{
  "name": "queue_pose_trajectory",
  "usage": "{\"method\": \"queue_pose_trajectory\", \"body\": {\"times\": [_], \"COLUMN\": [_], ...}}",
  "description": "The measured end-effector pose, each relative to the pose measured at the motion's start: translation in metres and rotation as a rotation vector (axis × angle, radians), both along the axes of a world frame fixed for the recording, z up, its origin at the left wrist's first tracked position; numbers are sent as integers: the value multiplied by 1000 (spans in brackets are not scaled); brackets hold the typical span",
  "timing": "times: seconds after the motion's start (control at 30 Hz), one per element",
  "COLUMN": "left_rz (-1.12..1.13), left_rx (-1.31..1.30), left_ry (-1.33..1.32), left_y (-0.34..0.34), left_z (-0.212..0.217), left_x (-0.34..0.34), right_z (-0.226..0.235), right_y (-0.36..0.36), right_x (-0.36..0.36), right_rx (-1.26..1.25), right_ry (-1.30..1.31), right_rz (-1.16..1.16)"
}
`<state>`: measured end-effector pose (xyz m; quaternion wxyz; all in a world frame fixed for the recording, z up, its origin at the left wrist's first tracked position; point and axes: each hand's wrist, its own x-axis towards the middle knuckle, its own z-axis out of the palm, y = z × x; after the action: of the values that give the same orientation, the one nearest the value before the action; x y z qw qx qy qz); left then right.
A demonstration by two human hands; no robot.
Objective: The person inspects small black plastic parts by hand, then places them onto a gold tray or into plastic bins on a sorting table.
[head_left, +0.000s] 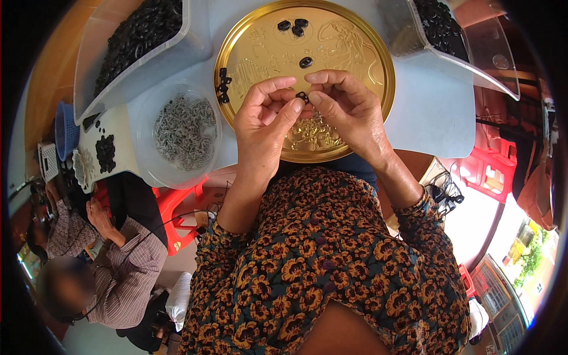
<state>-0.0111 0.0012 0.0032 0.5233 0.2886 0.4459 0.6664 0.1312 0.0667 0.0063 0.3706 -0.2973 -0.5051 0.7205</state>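
Note:
Over a round gold tray, my two hands meet. Between the thumb and fingers of my left hand is a small black plastic part. My right hand has its thumb and fingers closed together at the same part; whether they also pinch something smaller is hidden. Small gold-coloured metal pieces lie in a heap on the tray below my hands. Farther up the tray lies a single black oval part, with a few similar black parts beyond it. More black pieces line the tray's left rim.
Left of the tray stands a round clear tub of small grey metal pieces. Clear bins of black parts stand at the far left and far right. Another person sits at the lower left, near a red stool.

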Motion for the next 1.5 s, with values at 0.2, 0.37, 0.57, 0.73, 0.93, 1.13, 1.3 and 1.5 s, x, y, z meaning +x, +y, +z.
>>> {"method": "queue_pose_trajectory", "body": {"times": [0.2,0.37,0.57,0.73,0.93,1.13,1.3,1.5], "left_rz": [0,-17,-27,-34,44,75,78,37], "left_rx": [7,-6,-24,-38,-7,11,7,-80], "left_ry": [43,38,-50,-110,-74,-105,-145,-151], "left_y": [1,0,1,2,-4,-22,-38,-53], "left_z": [3,5,2,3,5,5,1,-8], "left_x": [-2,-2,-4,-5,-19,-25,-20,-19], "right_z": [-6,-4,-1,-9,-5,4,-1,1], "right_y": [1,10,11,14,28,42,53,55], "right_x": [0,7,6,5,20,35,44,41], "right_rx": [194,339,355,410,320,721,873,921], "right_ry": [-116,-240,-140,-132,-294,-652,-760,-792], "right_rz": [-38,6,-4,-24,-209,-30,29,125]}}
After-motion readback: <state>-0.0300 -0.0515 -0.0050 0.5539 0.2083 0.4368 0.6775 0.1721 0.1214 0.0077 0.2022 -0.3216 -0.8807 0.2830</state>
